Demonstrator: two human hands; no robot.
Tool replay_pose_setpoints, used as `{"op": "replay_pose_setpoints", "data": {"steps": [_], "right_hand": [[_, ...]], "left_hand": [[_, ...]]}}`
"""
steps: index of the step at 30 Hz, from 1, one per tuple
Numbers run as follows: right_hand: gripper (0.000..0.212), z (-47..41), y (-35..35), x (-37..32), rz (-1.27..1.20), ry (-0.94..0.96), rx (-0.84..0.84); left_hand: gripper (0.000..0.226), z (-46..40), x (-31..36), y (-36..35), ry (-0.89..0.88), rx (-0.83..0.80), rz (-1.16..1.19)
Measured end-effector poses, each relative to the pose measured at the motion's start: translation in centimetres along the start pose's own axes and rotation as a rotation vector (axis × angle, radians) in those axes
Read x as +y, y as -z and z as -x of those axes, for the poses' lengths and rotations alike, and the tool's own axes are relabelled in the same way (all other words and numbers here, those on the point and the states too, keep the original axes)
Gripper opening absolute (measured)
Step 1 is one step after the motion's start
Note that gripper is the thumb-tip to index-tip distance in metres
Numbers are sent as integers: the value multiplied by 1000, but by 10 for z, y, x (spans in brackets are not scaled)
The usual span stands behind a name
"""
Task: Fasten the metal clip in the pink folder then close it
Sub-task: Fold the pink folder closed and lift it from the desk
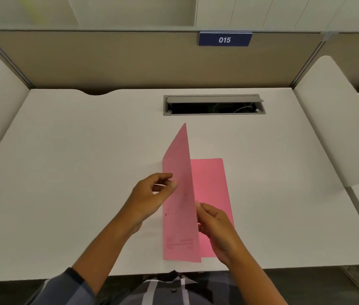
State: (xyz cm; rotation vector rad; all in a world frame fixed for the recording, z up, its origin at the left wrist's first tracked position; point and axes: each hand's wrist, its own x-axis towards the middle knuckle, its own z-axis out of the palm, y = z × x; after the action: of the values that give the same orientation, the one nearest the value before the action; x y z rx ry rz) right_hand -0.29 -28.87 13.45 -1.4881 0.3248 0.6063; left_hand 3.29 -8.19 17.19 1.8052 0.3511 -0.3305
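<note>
Hands at half-open pink folder

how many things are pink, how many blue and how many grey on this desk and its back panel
pink: 1, the pink folder, its front cover stood up between the left hand and right hand
blue: 1, the number sign reading 015
grey: 1, the cable tray, lid open
total: 3

metal clip hidden behind raised pink folder cover, printed text blurred
</note>
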Motion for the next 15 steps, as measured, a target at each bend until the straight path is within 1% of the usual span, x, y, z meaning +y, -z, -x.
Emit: {"op": "replay_pose_setpoints", "data": {"steps": [4,6,11,13,15], "right_hand": [[42,-1,25,0,-83,-54,11],[44,-2,41,2,-173,-97,10],[56,-12,85,26,-444,-239,119],[60,-18,101,37,-420,-250,197],[62,-22,112,45,-298,-228,238]], "left_hand": [[32,-9,-26,-2,128,53,22],[33,-11,-43,-3,187,70,26],[40,-14,-81,-8,299,82,17],[41,-14,-90,-11,337,78,20],[42,-14,-97,-15,371,74,29]]}}
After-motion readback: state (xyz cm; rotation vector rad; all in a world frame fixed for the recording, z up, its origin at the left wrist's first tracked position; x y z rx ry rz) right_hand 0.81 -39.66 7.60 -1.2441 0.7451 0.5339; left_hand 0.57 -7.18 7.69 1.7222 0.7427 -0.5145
